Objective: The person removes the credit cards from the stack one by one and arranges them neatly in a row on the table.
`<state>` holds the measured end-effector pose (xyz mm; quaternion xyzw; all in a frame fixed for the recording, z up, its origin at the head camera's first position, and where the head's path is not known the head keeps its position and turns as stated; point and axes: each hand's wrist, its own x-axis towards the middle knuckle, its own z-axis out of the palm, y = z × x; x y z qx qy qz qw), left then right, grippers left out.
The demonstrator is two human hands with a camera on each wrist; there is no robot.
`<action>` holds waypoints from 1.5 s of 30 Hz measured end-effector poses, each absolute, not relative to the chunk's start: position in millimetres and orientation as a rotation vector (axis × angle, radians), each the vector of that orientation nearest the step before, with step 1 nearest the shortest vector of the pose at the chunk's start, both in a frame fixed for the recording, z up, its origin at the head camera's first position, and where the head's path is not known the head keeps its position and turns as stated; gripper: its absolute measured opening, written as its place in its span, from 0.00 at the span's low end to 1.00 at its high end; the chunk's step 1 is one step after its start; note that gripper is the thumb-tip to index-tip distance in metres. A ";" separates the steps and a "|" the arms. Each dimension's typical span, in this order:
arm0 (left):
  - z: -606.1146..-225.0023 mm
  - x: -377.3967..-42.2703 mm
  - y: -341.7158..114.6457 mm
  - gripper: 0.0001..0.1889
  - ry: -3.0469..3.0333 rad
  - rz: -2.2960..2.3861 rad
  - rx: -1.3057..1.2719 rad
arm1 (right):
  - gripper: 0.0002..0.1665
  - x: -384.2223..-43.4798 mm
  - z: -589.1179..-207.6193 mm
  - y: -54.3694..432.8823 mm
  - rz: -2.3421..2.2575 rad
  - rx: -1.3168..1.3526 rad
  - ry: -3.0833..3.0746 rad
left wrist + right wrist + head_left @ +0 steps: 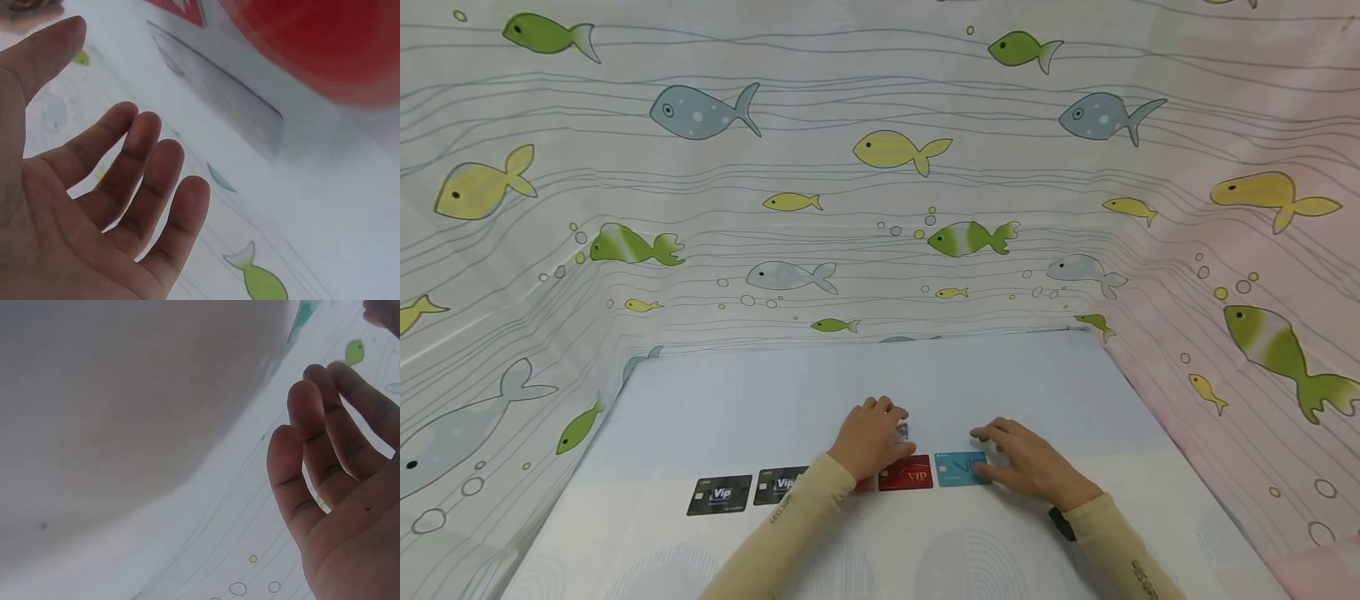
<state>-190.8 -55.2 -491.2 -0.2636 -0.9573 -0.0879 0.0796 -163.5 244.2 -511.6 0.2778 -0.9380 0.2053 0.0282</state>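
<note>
In the head view a row of cards lies on the white table. Over its middle, my left hand [868,437] has its fingers loosely bent, beside a partly hidden white card [902,432] with a printed code. A red VIP card [906,473] is just below the thumb. The left wrist view shows the left fingers [164,165] apart from a greyish card [219,94], gripping nothing. My right hand [1026,462] hovers by the blue VIP card [957,469], its thumb over the right edge. The right fingers [306,406] are relaxed and hold nothing.
Two black Vip cards, one at the far left [720,496] and one beside it [775,486], continue the row. Another red card [865,484] is mostly covered by the left wrist. A fish-patterned curtain [820,233] surrounds the table [760,400].
</note>
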 end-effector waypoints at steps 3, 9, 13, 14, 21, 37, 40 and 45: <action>-489.5 -198.3 -67.2 0.28 -2.902 -0.305 -0.751 | 0.32 -166.1 -511.1 241.5 0.615 0.872 -2.887; -493.1 -213.4 -91.8 0.28 -2.971 -0.361 -0.714 | 0.33 -169.7 -508.7 234.0 0.605 0.880 -2.873; -494.2 -218.2 -105.2 0.29 -3.012 -0.360 -0.732 | 0.33 -170.3 -507.0 229.2 0.621 0.859 -2.892; -494.0 -218.8 -108.2 0.29 -3.024 -0.356 -0.735 | 0.33 -170.4 -506.6 227.9 0.620 0.854 -2.900; -494.1 -221.9 -125.0 0.31 -3.071 -0.368 -0.742 | 0.34 -175.5 -502.6 217.1 0.620 0.864 -2.915; -499.5 -221.7 -126.9 0.30 -3.089 -0.409 -0.714 | 0.39 -209.9 -501.9 171.6 0.615 0.827 -3.065; -498.9 -221.6 -126.1 0.30 -3.090 -0.394 -0.717 | 0.41 -218.2 -500.8 159.6 0.605 0.836 -3.127; -497.4 -221.0 -123.4 0.29 -3.094 -0.369 -0.728 | 0.45 -227.6 -498.8 143.0 0.582 0.837 -3.202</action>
